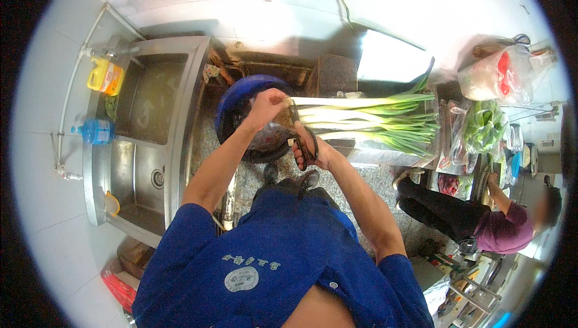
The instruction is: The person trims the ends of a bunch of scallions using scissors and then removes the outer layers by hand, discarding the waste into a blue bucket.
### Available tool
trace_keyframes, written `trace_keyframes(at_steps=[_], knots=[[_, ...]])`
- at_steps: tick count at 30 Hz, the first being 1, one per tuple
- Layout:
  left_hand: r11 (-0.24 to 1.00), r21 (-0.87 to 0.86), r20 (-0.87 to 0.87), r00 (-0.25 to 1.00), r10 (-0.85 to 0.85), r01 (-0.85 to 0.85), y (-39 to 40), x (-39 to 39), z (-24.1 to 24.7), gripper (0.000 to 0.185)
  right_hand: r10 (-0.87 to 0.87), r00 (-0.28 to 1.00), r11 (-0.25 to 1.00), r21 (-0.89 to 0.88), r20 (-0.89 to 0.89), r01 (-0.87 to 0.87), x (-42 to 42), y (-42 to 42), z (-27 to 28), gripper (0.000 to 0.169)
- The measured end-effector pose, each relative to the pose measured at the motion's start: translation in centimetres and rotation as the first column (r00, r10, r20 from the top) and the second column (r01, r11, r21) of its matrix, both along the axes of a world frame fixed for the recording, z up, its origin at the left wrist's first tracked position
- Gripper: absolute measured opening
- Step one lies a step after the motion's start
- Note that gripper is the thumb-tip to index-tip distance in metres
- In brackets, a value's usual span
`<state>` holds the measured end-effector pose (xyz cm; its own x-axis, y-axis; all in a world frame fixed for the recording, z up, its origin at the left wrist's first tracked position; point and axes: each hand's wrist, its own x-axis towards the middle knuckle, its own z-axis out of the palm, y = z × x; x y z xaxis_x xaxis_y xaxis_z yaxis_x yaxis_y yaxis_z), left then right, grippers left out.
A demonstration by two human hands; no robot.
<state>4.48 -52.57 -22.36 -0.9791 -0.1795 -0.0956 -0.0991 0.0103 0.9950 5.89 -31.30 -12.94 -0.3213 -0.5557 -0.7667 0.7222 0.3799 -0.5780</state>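
Note:
My left hand (267,107) pinches the root end of a large green onion, level with the bundle's white ends. Black-handled scissors (311,142) are gripped in my right hand (316,149), with the blades reaching up beside that root end; whether the blades touch the onion I cannot tell. Several long green onions (375,118) lie side by side, white ends towards my hands and green leaves to the right. Under my hands stands a blue bin (246,85) with a dark liner and some waste inside.
To the left is a stainless-steel double sink (174,102), with a yellow jug (106,76) and a blue bottle (98,132) on its ledge. Bagged leafy greens (483,124) and a plastic bag (492,77) stand at the right. A person (501,228) works at a counter farther right.

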Motion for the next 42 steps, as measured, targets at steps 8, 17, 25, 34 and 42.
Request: trace_keyframes(at_steps=[8, 17, 25, 34, 42], knots=[[0.971, -0.237, -0.14, 0.99, -0.026, -0.008, 0.2, 0.3, -0.3, 0.01, 0.042, 0.999, 0.998, 0.053, 0.003, -0.042, -1.3, -0.6, -1.3, 0.068], [0.938, -0.346, -0.152, 0.988, -0.022, -0.032, 0.5, 0.5, 1.1, 0.011, 0.179, 0.977, 0.979, 0.122, -0.12, -0.164, -2.2, -0.2, -2.0, 0.071], [0.942, -0.322, -0.207, 0.978, 0.023, -0.091, 0.1, 0.3, 0.2, 0.009, 0.144, 0.815, 0.99, 0.079, -0.562, -0.12, -1.5, -0.6, -0.2, 0.055], [0.963, -0.085, 0.172, 0.948, 0.267, -0.256, -0.5, 3.0, -3.6, 0.035, -0.003, 0.941, 0.999, 0.05, -0.338, 0.021, 2.4, 2.2, 0.5, 0.061], [0.807, -0.536, 0.121, 0.969, -0.216, 0.247, -0.4, 2.5, -2.1, 0.038, 0.048, 0.969, 0.989, 0.15, -0.242, -0.011, 3.0, 3.0, -0.5, 0.064]])
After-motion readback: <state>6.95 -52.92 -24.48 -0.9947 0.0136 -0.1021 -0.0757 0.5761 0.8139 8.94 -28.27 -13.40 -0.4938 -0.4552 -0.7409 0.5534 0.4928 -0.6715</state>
